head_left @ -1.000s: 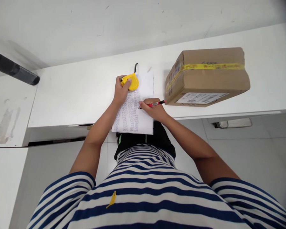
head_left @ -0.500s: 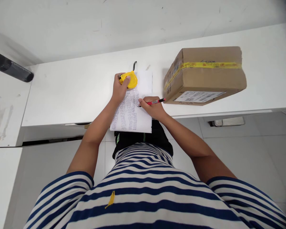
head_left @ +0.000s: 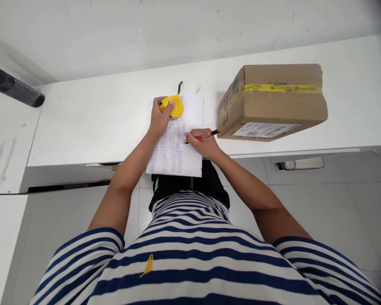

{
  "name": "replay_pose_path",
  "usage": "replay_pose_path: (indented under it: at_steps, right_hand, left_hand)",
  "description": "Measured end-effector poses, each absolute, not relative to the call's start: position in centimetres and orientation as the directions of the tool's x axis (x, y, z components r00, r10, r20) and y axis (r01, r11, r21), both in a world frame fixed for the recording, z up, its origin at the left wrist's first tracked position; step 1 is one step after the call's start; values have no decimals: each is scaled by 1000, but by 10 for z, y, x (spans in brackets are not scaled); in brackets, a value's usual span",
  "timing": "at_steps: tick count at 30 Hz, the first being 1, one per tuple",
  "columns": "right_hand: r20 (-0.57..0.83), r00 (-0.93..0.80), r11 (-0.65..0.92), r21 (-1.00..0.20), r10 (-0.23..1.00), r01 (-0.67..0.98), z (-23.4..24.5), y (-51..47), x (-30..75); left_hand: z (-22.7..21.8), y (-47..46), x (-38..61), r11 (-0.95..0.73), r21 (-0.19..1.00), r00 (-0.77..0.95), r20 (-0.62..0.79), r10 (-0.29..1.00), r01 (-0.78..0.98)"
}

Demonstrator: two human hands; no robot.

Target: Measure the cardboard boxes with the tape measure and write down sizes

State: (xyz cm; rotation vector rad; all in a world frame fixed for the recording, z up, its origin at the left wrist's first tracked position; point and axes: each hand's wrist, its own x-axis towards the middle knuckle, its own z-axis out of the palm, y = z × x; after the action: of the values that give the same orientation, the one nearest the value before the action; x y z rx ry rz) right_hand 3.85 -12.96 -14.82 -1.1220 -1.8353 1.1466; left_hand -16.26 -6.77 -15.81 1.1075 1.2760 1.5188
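Note:
My left hand (head_left: 160, 115) is wrapped round a yellow tape measure (head_left: 177, 106), thumb on top, over the upper part of a written sheet of paper (head_left: 193, 163). A black strap sticks up from the tape measure's far end. In my right hand (head_left: 206, 143) is a red and black pen (head_left: 207, 135), gripped near its tip, which touches or hovers just over the paper; I cannot tell which. Columns of blue handwriting cover the sheet's left and middle. Its near edge hangs past the table edge.
A taped cardboard box (head_left: 282, 103) with a white label stands on the white table (head_left: 92, 123), right of the paper. At the far left a black tube (head_left: 14, 87) juts in over the table. The wall runs along the back. A flat pale object (head_left: 303, 163) lies below on the right.
The view has shifted very slightly. The pen has moved a little at the paper; my left hand keeps its hold on the tape measure.

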Motion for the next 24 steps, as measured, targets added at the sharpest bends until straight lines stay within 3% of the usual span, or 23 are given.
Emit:
replay_pose_path:
  at_steps: [24]
  right_hand:
    - [108, -320, 223, -911, 941, 348, -152, -130, 38]
  left_hand:
    - [-153, -69, -160, -90, 988, -282, 51, 958, -126]
